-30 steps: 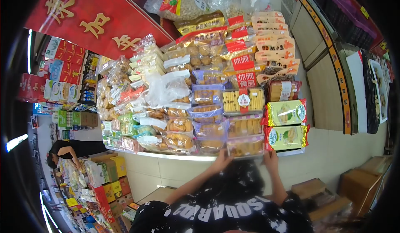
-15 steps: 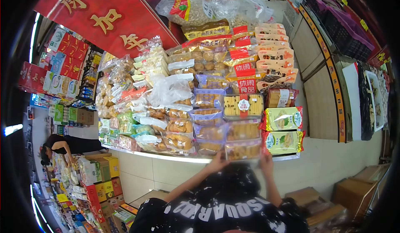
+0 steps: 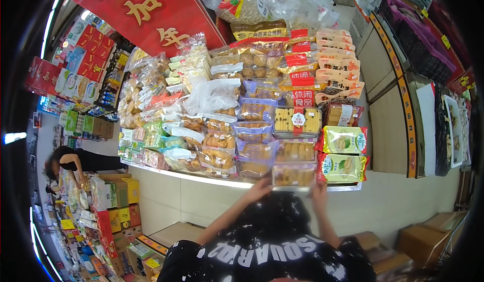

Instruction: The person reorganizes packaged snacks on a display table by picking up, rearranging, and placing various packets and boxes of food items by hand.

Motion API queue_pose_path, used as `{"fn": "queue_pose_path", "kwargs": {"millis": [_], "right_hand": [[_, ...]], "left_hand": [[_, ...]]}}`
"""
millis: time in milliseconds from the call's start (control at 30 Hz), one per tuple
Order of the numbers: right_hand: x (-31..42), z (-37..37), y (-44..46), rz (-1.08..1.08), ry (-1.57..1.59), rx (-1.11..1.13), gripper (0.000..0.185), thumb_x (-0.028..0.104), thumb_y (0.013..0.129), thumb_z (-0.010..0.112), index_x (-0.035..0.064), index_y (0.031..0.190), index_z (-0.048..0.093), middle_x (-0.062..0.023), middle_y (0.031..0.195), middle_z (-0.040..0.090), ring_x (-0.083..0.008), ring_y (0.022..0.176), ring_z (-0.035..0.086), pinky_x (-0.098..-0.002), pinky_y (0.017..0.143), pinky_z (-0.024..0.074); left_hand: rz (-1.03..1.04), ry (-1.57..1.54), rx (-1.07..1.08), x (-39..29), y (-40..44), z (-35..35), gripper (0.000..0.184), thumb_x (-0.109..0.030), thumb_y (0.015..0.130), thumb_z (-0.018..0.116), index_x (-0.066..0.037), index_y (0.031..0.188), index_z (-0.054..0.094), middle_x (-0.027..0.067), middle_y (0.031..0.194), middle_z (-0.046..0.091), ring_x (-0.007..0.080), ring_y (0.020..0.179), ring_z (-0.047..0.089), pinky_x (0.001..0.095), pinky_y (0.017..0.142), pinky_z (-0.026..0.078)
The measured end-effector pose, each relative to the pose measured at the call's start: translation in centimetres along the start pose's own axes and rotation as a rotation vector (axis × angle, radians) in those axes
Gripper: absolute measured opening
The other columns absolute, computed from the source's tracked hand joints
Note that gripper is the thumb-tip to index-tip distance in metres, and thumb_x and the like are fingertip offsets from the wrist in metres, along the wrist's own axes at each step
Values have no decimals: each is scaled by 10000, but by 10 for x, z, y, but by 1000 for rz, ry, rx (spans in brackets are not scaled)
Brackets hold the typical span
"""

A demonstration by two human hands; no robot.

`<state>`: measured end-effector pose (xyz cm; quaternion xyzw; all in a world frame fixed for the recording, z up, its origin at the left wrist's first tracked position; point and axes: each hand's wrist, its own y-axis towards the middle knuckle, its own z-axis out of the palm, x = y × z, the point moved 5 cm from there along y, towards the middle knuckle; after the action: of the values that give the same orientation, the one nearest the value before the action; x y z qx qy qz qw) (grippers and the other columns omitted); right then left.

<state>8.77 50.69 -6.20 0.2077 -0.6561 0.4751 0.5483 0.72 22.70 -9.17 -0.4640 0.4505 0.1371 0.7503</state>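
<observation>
A clear pack of pastries (image 3: 294, 175) lies at the front edge of the display, between my two hands. My left hand (image 3: 259, 188) is at its left front corner, near the purple-edged packs (image 3: 254, 170), its fingers small and partly blurred. Close to the pack's right end is my right hand (image 3: 318, 190), just below the green Pia packet (image 3: 344, 168). Whether either hand grips the pack cannot be made out. Behind it sit another pastry pack (image 3: 296, 151) and a box of yellow biscuit sticks (image 3: 297, 121).
Bagged snacks (image 3: 217, 146) fill the display's left side, below a red banner (image 3: 151, 9). Another person (image 3: 83, 160) in black bends over goods at the far left. Cardboard boxes (image 3: 423, 239) stand at lower right, and a wooden-sided counter (image 3: 390, 105) is on the right.
The view has shifted slightly, moving the banner and display in the frame. My hands remain beside the front pastry pack, my left hand now slightly farther left of it.
</observation>
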Motion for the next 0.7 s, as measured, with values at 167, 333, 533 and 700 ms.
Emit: {"fn": "queue_pose_path", "kwargs": {"millis": [167, 333, 533, 700], "right_hand": [[-4, 1, -8, -19, -169, 19, 259, 183, 963, 531, -14, 1128, 504, -95, 867, 576, -153, 653, 577, -297, 590, 504], [-12, -3, -3, -113, -141, 74, 256, 170, 987, 502, -18, 1161, 506, -82, 832, 562, -144, 641, 569, -293, 565, 507], [4, -8, 5, 62, -192, 26, 224, 185, 990, 469, -21, 1003, 557, -60, 663, 539, -154, 480, 542, -311, 466, 498], [19, -3, -3, -56, -305, -29, 243, 208, 991, 481, -9, 919, 564, -65, 587, 536, -150, 455, 566, -313, 436, 473]], "left_hand": [[0, 3, -43, 2, -9, -1, 486, -215, 973, 594, 25, 1364, 433, 134, 1306, 512, 180, 913, 620, 313, 761, 554], [196, 16, -174, 11, -10, 7, 456, -266, 966, 596, 4, 1318, 489, 111, 1072, 623, 154, 783, 642, 310, 747, 531], [263, 103, -262, 21, -8, 24, 469, -223, 940, 646, -8, 1321, 476, 126, 1267, 534, 169, 1003, 585, 289, 719, 544], [327, 363, -537, 15, -8, 35, 542, -277, 881, 700, -14, 1303, 485, 160, 1190, 575, 252, 972, 593, 346, 816, 498]]}}
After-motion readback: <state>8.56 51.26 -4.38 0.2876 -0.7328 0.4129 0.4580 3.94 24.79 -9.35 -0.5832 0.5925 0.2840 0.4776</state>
